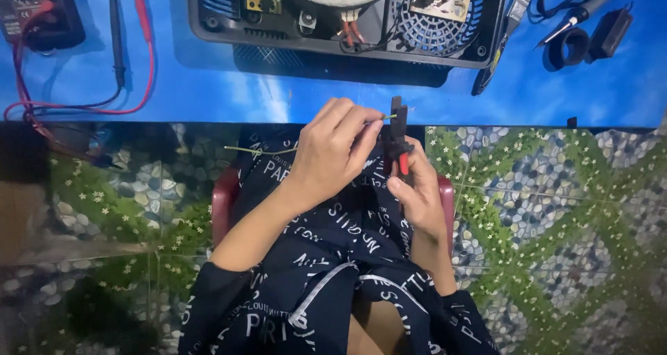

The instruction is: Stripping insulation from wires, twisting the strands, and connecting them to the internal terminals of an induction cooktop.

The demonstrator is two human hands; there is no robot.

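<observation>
**Stripping the thin wire cleanly**

Both hands meet over my lap, just below the edge of the blue table (208,91). My left hand (333,146) pinches a thin yellow-green wire (267,151) between thumb and fingertips, its loose tail trailing off to the left. My right hand (417,192) is wrapped around the red-and-black handles of a small wire cutter (397,136), whose dark head points up and meets the wire's end right beside my left fingertips.

To do this well, I judge that I should keep my pinch close to the cutter's head so the wire cannot bend or slip, squeeze only lightly so the strands are not nicked, and pull straight along the wire instead of twisting. Whether the blades already bite the wire I cannot tell.

On the table above sit an opened black appliance (347,21) with its coil and fan exposed, a multimeter (35,11) with red and black probe leads (118,42), and a soldering iron (583,11) at the far right.
</observation>
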